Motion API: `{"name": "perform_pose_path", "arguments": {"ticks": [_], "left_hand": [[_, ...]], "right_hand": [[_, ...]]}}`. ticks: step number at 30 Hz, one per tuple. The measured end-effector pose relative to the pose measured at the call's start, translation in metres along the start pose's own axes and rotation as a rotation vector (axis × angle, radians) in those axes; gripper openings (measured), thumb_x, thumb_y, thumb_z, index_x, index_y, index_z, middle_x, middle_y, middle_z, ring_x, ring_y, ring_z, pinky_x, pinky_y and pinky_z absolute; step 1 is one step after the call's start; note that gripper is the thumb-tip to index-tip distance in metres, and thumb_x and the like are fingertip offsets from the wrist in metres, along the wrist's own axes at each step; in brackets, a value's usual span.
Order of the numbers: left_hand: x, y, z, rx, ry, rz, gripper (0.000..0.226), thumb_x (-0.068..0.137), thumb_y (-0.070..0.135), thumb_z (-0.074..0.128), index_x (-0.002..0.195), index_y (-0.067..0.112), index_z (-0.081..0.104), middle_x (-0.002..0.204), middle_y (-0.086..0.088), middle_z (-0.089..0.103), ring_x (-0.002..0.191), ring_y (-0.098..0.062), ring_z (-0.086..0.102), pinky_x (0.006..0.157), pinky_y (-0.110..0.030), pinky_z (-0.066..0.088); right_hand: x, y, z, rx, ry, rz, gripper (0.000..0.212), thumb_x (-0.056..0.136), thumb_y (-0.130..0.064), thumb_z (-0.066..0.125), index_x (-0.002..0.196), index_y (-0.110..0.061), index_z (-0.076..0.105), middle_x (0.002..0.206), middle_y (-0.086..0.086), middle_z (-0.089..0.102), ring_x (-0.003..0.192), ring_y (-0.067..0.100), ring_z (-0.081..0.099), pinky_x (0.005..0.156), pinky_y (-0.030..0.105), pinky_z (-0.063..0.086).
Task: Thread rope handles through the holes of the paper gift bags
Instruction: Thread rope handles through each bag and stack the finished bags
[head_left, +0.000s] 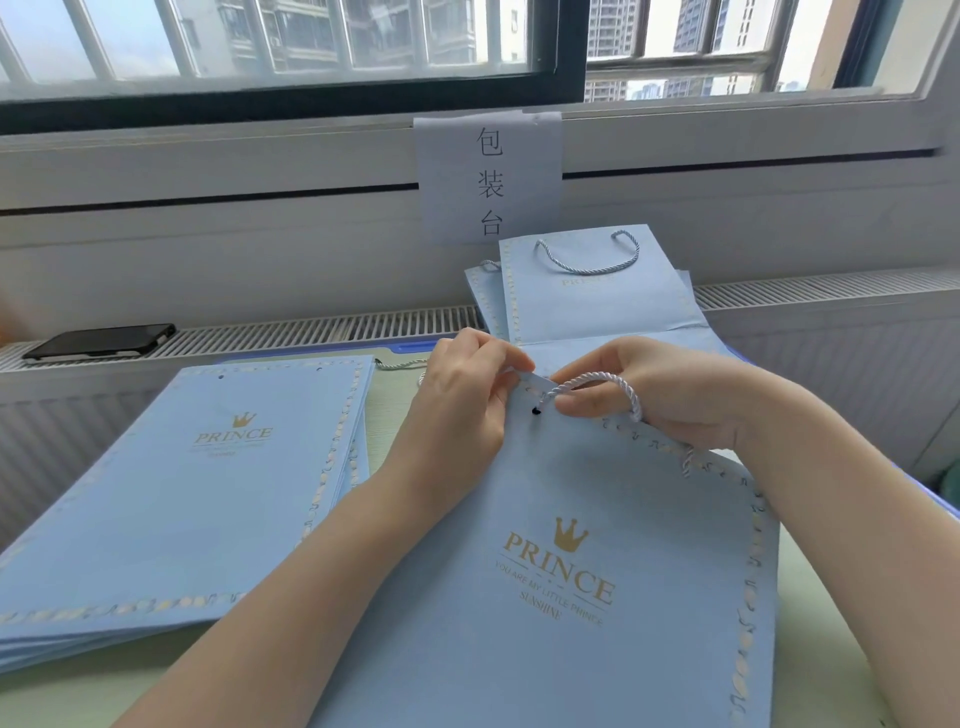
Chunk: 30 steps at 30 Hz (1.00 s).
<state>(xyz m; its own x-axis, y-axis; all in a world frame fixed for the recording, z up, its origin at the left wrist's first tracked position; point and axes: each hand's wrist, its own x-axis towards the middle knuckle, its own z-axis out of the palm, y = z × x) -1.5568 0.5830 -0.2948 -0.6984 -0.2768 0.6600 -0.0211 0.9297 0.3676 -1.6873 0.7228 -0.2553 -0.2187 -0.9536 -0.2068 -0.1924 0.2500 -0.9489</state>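
Fingers pinch twisted rope at flat paper bag's round hole.

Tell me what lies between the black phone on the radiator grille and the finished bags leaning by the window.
In the head view, only bare slatted grille runs from the black phone to the leaning light-blue paper bags.

Gift bag in front is displaying a gold crown with "PRINCE" beneath it, then "YOU ARE MY LITTLE PRINCE" and "SUNSHINE" in smaller gold type. Top bag of the stack on the left is carrying the same crown and "PRINCE"; its smaller lines are not legible. Finished bag by the window is showing a faint "PRINCE". Paper sign on the window frame is reading 包装台 vertically.
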Motion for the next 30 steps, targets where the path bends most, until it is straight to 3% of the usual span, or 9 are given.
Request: {"name": "perform_pose_path", "arguments": {"ticks": [5, 8, 12, 16, 21, 24, 28, 30], "left_hand": [[-0.001, -0.002, 0.0, -0.006, -0.006, 0.004, 0.021, 0.088, 0.0, 0.051, 0.1, 0.006, 0.067, 0.097, 0.005, 0.049, 0.096, -0.023, 0.05, 0.084, -0.002, 0.029], [-0.001, -0.001, -0.001, -0.027, 0.018, 0.002, 0.021, 0.088, 0.0, 0.051, 0.099, 0.006, 0.067, 0.096, 0.005, 0.05, 0.096, -0.021, 0.05, 0.086, 0.0, 0.027], [0.0, 0.003, -0.002, -0.051, 0.038, 0.023, 0.024, 0.086, 0.006, 0.048, 0.098, 0.008, 0.068, 0.096, 0.005, 0.051, 0.096, -0.019, 0.049, 0.086, -0.002, 0.03], [-0.001, 0.008, -0.005, -0.15, -0.037, 0.016, 0.028, 0.084, 0.02, 0.053, 0.107, 0.012, 0.068, 0.097, 0.012, 0.047, 0.101, -0.014, 0.047, 0.085, -0.011, 0.034], [-0.003, 0.01, -0.006, -0.197, -0.179, 0.053, 0.041, 0.079, 0.033, 0.06, 0.118, 0.019, 0.064, 0.104, 0.02, 0.041, 0.106, -0.009, 0.042, 0.091, -0.008, 0.029], [-0.003, 0.009, -0.006, -0.185, -0.18, 0.057, 0.038, 0.079, 0.032, 0.063, 0.115, 0.02, 0.065, 0.103, 0.02, 0.041, 0.106, -0.01, 0.042, 0.092, -0.008, 0.029], [-0.002, 0.006, -0.005, -0.156, -0.17, 0.04, 0.03, 0.082, 0.019, 0.071, 0.111, 0.018, 0.065, 0.101, 0.021, 0.04, 0.105, -0.011, 0.042, 0.089, -0.003, 0.026], [-0.002, 0.005, -0.004, -0.15, -0.174, 0.014, 0.029, 0.082, 0.017, 0.071, 0.111, 0.017, 0.065, 0.1, 0.019, 0.041, 0.106, -0.011, 0.041, 0.089, -0.003, 0.025]], "right_hand": [[0.001, 0.002, -0.008, 0.125, 0.01, 0.016, 0.026, 0.086, -0.009, 0.059, 0.108, 0.001, 0.069, 0.11, 0.023, 0.066, 0.089, 0.03, 0.065, 0.076, 0.035, 0.057], [0.001, 0.002, -0.009, 0.173, -0.002, 0.028, 0.026, 0.093, -0.008, 0.049, 0.109, 0.001, 0.068, 0.103, 0.022, 0.067, 0.077, 0.024, 0.068, 0.066, 0.03, 0.058], [0.006, 0.005, -0.002, 0.072, 0.055, 0.03, 0.02, 0.093, -0.001, 0.052, 0.094, -0.007, 0.071, 0.083, 0.011, 0.068, 0.062, 0.018, 0.065, 0.054, 0.025, 0.054], [0.005, 0.006, -0.003, 0.137, -0.067, 0.035, 0.028, 0.094, 0.003, 0.047, 0.11, -0.008, 0.067, 0.094, 0.01, 0.07, 0.07, 0.018, 0.068, 0.057, 0.026, 0.055], [0.004, 0.011, -0.008, 0.056, -0.16, 0.053, 0.021, 0.09, 0.0, 0.054, 0.105, -0.004, 0.069, 0.099, 0.014, 0.071, 0.078, 0.022, 0.069, 0.067, 0.031, 0.057], [0.005, 0.012, -0.008, -0.041, -0.083, 0.04, 0.017, 0.091, -0.002, 0.057, 0.103, -0.001, 0.069, 0.1, 0.016, 0.068, 0.077, 0.023, 0.065, 0.067, 0.029, 0.054], [0.006, 0.009, -0.004, -0.233, 0.076, -0.008, 0.012, 0.089, -0.008, 0.063, 0.085, -0.01, 0.074, 0.087, 0.014, 0.067, 0.064, 0.018, 0.057, 0.051, 0.021, 0.046], [0.006, 0.009, -0.002, -0.287, 0.126, -0.044, 0.013, 0.087, -0.01, 0.065, 0.08, -0.014, 0.075, 0.084, 0.014, 0.07, 0.066, 0.018, 0.059, 0.056, 0.024, 0.048]]}}
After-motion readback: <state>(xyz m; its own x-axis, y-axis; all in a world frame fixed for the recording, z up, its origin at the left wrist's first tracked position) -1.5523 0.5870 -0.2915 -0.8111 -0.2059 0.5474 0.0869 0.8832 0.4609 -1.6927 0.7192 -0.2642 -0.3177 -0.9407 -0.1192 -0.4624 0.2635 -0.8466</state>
